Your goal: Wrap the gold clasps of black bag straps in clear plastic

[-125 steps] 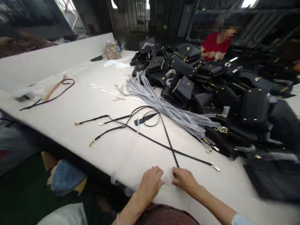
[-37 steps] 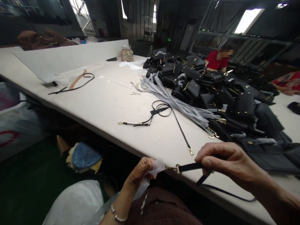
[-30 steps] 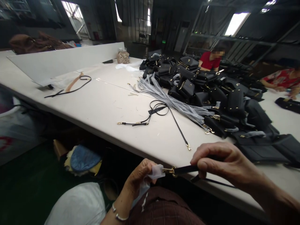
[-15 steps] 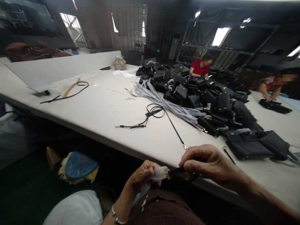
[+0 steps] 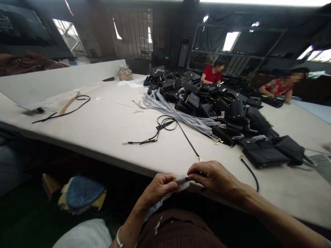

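Note:
My left hand [image 5: 162, 187] is closed on a whitish, see-through plastic sleeve [image 5: 184, 186], just in front of the table's near edge. Pinched in my right hand [image 5: 210, 176] is a black strap, mostly hidden by the fingers; its end sits inside the sleeve's mouth. To the right of that hand, a black strap end with a gold clasp [image 5: 253, 172] curves over the table; whether it belongs to the held strap I cannot tell. Beyond my hands lies another thin black strap [image 5: 188, 139], partly coiled, with gold clasps.
Sleeved straps [image 5: 178, 113] lie in a bundle against a big heap of black handbags [image 5: 192, 101] on the pale table [image 5: 108, 137]. A white board [image 5: 77, 77] stands at the left. Two people in red work across the table. Below is a blue-topped stool [image 5: 84, 193].
The strap's gold-clasp end, visible outside the sleeve before, is now inside it. My hands have come closer together. The view has turned slightly right.

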Tool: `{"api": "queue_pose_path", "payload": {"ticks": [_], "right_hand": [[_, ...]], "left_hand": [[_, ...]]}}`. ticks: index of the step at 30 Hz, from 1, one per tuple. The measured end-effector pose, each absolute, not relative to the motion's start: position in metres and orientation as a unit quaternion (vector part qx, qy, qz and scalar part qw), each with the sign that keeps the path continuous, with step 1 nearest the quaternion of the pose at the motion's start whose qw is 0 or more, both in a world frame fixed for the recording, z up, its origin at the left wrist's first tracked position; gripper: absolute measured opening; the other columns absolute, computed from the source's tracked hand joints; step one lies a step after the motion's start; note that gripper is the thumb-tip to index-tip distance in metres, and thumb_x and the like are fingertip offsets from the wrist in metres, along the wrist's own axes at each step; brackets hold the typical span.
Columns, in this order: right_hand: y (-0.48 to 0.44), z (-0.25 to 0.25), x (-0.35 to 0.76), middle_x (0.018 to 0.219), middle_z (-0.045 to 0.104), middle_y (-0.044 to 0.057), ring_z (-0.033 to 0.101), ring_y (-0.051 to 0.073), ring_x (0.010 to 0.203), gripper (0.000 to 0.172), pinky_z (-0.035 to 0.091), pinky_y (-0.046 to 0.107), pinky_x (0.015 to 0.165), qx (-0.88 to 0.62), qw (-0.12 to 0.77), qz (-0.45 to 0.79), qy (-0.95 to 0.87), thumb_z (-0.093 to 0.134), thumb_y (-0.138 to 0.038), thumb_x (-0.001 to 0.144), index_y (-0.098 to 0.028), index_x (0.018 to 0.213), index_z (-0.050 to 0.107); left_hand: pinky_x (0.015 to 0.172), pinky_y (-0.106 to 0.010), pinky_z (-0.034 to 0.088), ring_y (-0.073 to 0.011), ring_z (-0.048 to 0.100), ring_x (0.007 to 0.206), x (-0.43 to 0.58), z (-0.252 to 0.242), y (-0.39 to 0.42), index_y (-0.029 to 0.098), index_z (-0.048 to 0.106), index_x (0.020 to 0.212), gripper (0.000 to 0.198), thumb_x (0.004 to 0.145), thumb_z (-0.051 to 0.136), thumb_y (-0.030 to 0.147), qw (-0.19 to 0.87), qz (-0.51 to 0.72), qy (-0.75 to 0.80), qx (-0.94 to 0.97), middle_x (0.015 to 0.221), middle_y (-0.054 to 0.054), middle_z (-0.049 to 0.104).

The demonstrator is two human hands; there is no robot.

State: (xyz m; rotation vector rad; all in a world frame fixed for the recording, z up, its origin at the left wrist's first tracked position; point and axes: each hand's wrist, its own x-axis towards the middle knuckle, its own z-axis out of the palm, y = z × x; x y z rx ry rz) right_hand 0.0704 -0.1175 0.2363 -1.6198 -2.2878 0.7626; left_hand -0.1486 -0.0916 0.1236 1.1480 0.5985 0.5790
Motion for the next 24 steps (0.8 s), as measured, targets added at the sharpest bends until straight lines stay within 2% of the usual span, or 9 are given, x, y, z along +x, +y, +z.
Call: {"api": "queue_pose_path", "payload": {"ticks": [4,7,10,12,14,17,21,24], "right_hand": [[-0.117,0.23,0.057,0.082,0.075,0.002,0.067,0.018,0.076,0.016,0.043,0.027,0.069,-0.563,0.095,0.317,-0.757,0.063,-0.031,0.089,-0.026,0.098,0.075],[-0.114,0.223,0.067,0.084,0.073,0.001,0.064,0.016,0.074,0.023,0.044,0.024,0.064,-0.56,0.082,0.455,-0.687,0.064,-0.036,0.087,-0.024,0.105,0.071],[-0.111,0.212,0.098,0.07,0.067,0.001,0.057,0.014,0.06,0.033,0.041,0.022,0.055,-0.561,0.027,0.585,-0.585,0.061,-0.048,0.088,-0.017,0.098,0.07],[-0.109,0.207,0.118,0.06,0.06,-0.001,0.051,0.011,0.053,0.042,0.037,0.022,0.052,-0.57,0.029,0.61,-0.55,0.059,-0.054,0.088,-0.014,0.09,0.07],[-0.106,0.206,0.128,0.056,0.055,-0.002,0.046,0.01,0.052,0.045,0.035,0.022,0.052,-0.58,0.054,0.596,-0.553,0.059,-0.057,0.087,-0.013,0.084,0.069],[-0.102,0.216,0.121,0.057,0.053,-0.002,0.044,0.011,0.054,0.041,0.033,0.023,0.052,-0.604,0.051,0.525,-0.597,0.06,-0.054,0.087,-0.016,0.076,0.069],[-0.099,0.241,0.098,0.064,0.063,-0.001,0.052,0.014,0.059,0.028,0.031,0.025,0.054,-0.614,-0.011,0.354,-0.705,0.058,-0.044,0.09,-0.023,0.083,0.075],[-0.098,0.252,0.091,0.072,0.071,0.001,0.057,0.016,0.065,0.023,0.032,0.027,0.058,-0.593,-0.048,0.278,-0.754,0.057,-0.039,0.09,-0.026,0.088,0.076]], "left_hand": [[0.066,-0.024,0.041,-0.0138,0.058,0.066,-0.143,0.123,-0.092,0.012,0.075,0.086,0.028,0.082,0.071,0.04,0.756,0.229,0.284,0.544,0.071,-0.004,0.07],[0.062,-0.023,0.04,-0.0123,0.055,0.062,-0.147,0.116,-0.091,0.012,0.074,0.079,0.026,0.081,0.07,0.037,0.736,0.231,0.304,0.559,0.065,-0.001,0.067],[0.063,-0.023,0.04,-0.012,0.055,0.062,-0.163,0.107,-0.086,0.013,0.073,0.076,0.023,0.08,0.068,0.035,0.711,0.247,0.335,0.566,0.065,0.0,0.068],[0.065,-0.024,0.04,-0.0123,0.056,0.063,-0.175,0.103,-0.083,0.013,0.074,0.075,0.018,0.079,0.067,0.03,0.701,0.25,0.357,0.565,0.065,0.0,0.069],[0.064,-0.024,0.04,-0.0124,0.057,0.064,-0.181,0.102,-0.082,0.013,0.075,0.076,0.013,0.077,0.067,0.023,0.694,0.243,0.372,0.566,0.066,-0.001,0.071],[0.061,-0.023,0.041,-0.0126,0.06,0.062,-0.179,0.104,-0.082,0.013,0.078,0.081,0.014,0.072,0.067,0.017,0.717,0.219,0.377,0.545,0.069,-0.002,0.074],[0.059,-0.023,0.047,-0.0142,0.065,0.059,-0.163,0.104,-0.079,0.012,0.079,0.084,0.019,0.067,0.071,0.018,0.781,0.206,0.352,0.473,0.07,-0.005,0.076],[0.058,-0.024,0.05,-0.015,0.067,0.058,-0.149,0.102,-0.075,0.011,0.079,0.084,0.021,0.066,0.074,0.021,0.81,0.189,0.323,0.45,0.071,-0.007,0.077]]}}
